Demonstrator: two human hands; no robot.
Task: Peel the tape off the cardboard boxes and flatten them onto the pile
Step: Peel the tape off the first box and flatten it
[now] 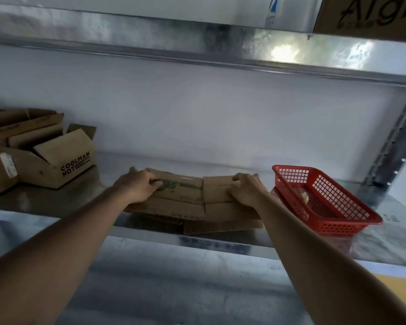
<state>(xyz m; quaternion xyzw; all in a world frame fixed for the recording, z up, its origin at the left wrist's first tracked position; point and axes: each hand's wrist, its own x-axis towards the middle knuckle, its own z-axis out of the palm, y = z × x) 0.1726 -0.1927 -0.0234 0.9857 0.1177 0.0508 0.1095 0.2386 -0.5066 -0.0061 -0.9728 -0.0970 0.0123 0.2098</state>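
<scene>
Brown flattened box (181, 195), creased, green print, lies atop cardboard pile (223, 226) on metal shelf (56, 202). Left hand (138, 187) and right hand (246, 190) grip its ends, fingers curled over far edge.

1 head-worn view, facing forward and slightly down, close to a metal shelf (56, 202); both forearms reaching in

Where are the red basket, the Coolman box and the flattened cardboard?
red basket (324, 227), head view, front wall.
Coolman box (75, 166), head view, printed side.
flattened cardboard (185, 195), head view, top panel between the hands.
</scene>
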